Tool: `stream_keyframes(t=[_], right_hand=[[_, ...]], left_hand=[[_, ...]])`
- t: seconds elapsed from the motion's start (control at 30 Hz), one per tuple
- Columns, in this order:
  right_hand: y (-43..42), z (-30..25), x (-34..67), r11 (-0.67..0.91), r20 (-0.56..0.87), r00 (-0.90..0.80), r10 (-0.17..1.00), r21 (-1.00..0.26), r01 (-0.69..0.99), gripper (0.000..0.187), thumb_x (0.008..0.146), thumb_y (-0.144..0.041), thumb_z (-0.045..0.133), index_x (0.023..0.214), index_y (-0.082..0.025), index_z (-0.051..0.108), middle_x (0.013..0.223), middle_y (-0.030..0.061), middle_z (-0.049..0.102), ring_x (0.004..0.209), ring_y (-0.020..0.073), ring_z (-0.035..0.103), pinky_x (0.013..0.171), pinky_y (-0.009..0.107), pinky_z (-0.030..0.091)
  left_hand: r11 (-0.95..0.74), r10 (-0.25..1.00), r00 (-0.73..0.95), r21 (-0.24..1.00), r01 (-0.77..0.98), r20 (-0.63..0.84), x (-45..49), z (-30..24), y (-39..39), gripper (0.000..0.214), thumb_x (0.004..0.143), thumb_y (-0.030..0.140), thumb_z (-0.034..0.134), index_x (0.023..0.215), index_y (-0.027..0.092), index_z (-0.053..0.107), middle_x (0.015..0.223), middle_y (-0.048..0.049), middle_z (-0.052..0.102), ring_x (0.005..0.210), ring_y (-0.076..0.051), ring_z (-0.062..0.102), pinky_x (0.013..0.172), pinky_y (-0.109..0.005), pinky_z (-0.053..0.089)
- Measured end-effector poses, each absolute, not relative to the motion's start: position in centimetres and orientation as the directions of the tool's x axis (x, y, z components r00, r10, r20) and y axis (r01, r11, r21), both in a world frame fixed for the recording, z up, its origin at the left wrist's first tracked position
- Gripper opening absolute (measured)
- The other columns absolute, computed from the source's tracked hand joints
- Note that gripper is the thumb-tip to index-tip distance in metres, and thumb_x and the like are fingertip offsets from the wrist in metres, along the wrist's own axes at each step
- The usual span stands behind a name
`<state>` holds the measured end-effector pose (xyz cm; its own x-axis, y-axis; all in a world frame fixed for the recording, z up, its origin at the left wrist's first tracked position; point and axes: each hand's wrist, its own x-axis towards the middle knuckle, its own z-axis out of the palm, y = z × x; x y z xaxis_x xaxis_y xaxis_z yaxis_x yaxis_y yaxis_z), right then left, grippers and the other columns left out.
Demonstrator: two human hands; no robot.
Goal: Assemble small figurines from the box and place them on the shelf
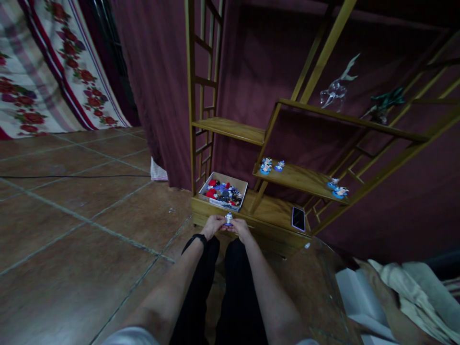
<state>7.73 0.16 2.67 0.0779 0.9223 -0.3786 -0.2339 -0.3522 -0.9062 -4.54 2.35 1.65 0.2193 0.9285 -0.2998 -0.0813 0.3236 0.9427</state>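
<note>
A small white and purple figurine [228, 218] is held upright between both hands, just in front of the shelf unit's base. My left hand [214, 224], with a dark band on its wrist, pinches the figurine from the left. From the other side my right hand [240, 227] grips it by its purple base. Right behind them an open cardboard box [245, 188] sits on the lowest shelf, filled with several red, dark and white small toys. Similar figurines [266, 166] stand at the left end of the middle shelf, beside a purple one [279, 166].
More figurines [338, 190] stand at that shelf's right end. A phone [298, 218] lies on the bottom shelf. Above are a clear glass ornament [334, 92] and a dark green one [388, 101]. White boxes [361, 292] and cloth lie at the lower right. A cable [72, 177] crosses the tiled floor.
</note>
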Motion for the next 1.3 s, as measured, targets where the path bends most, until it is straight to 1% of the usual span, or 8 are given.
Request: stream_keyframes(t=[0.2, 0.43, 0.63, 0.87, 0.97, 1.07, 1.2, 1.3], right_hand=[[0.13, 2.46, 7.99, -0.353, -0.374, 0.049, 0.926, -0.905, -0.239, 0.008, 0.062, -0.014, 0.069, 0.061, -0.009, 0.063, 0.054, 0.0031, 0.063, 0.05, 0.0109, 0.061, 0.056, 0.022, 0.053], [0.13, 2.18, 8.22, -0.345, -0.361, 0.018, 0.933, -0.904, -0.253, 0.006, 0.06, -0.01, 0.069, 0.063, -0.008, 0.064, 0.058, 0.0039, 0.065, 0.057, 0.0126, 0.063, 0.065, 0.026, 0.054], [0.2, 2.26, 8.15, -0.354, -0.369, 0.018, 0.929, -0.903, -0.246, 0.009, 0.056, -0.007, 0.072, 0.06, -0.01, 0.063, 0.056, 0.0033, 0.064, 0.056, 0.0146, 0.064, 0.065, 0.029, 0.055], [0.3, 2.11, 8.08, -0.354, -0.368, 0.013, 0.93, -0.903, -0.242, 0.009, 0.059, -0.009, 0.071, 0.064, -0.01, 0.064, 0.055, 0.0027, 0.064, 0.057, 0.0156, 0.065, 0.065, 0.03, 0.056], [0.32, 2.13, 8.1, -0.35, -0.364, 0.009, 0.931, -0.904, -0.247, 0.007, 0.061, -0.009, 0.07, 0.064, -0.01, 0.064, 0.057, 0.0036, 0.065, 0.056, 0.0145, 0.064, 0.064, 0.028, 0.056], [0.3, 2.14, 8.15, -0.348, -0.361, 0.006, 0.933, -0.904, -0.25, 0.004, 0.064, -0.01, 0.068, 0.063, -0.009, 0.064, 0.059, 0.005, 0.065, 0.054, 0.0129, 0.064, 0.062, 0.025, 0.055], [0.32, 2.03, 8.18, -0.35, -0.366, 0.024, 0.93, -0.905, -0.242, 0.005, 0.066, -0.011, 0.065, 0.063, -0.009, 0.063, 0.054, 0.0042, 0.064, 0.05, 0.0118, 0.062, 0.057, 0.022, 0.054], [0.38, 1.91, 8.18, -0.347, -0.365, 0.034, 0.931, -0.909, -0.232, 0.006, 0.067, -0.013, 0.064, 0.063, -0.009, 0.062, 0.053, 0.0041, 0.063, 0.049, 0.0115, 0.061, 0.055, 0.022, 0.054]], left_hand=[[0.318, 0.929, 0.221, 0.945, -0.074, -0.296, -4.88, 1.6, 2.41, 0.014, 0.06, 0.019, 0.072, 0.064, 0.011, 0.061, 0.052, -0.0007, 0.063, 0.044, -0.01, 0.057, 0.047, -0.018, 0.045], [0.325, 0.927, 0.229, 0.941, -0.09, -0.298, -4.93, 1.77, 2.27, 0.022, 0.054, 0.017, 0.076, 0.068, 0.01, 0.061, 0.057, -0.0021, 0.064, 0.043, -0.008, 0.056, 0.046, -0.018, 0.045], [0.321, 0.926, 0.242, 0.942, -0.098, -0.29, -4.94, 1.92, 2.08, 0.026, 0.051, 0.017, 0.078, 0.068, 0.01, 0.06, 0.055, -0.0005, 0.062, 0.044, -0.008, 0.056, 0.047, -0.018, 0.044], [0.319, 0.927, 0.242, 0.942, -0.102, -0.288, -4.92, 1.49, 2.45, 0.026, 0.05, 0.016, 0.078, 0.067, 0.011, 0.058, 0.052, 0.0012, 0.061, 0.04, -0.006, 0.053, 0.044, -0.017, 0.042], [0.325, 0.925, 0.241, 0.941, -0.095, -0.295, -4.88, 1.35, 2.59, 0.025, 0.051, 0.017, 0.077, 0.068, 0.011, 0.059, 0.054, 0.0, 0.062, 0.042, -0.008, 0.056, 0.045, -0.017, 0.043], [0.329, 0.923, 0.243, 0.94, -0.089, -0.3, -4.88, 1.31, 2.61, 0.02, 0.055, 0.018, 0.074, 0.067, 0.011, 0.06, 0.055, -0.0014, 0.063, 0.045, -0.009, 0.058, 0.047, -0.018, 0.045], [0.334, 0.92, 0.249, 0.939, -0.086, -0.304, -4.84, 1.25, 2.64, 0.014, 0.062, 0.02, 0.069, 0.067, 0.011, 0.061, 0.057, -0.0031, 0.065, 0.048, -0.01, 0.06, 0.049, -0.019, 0.047], [0.339, 0.918, 0.248, 0.937, -0.087, -0.309, -4.81, 1.13, 2.69, 0.013, 0.064, 0.021, 0.068, 0.066, 0.011, 0.061, 0.057, -0.0035, 0.065, 0.049, -0.011, 0.061, 0.051, -0.02, 0.048]])
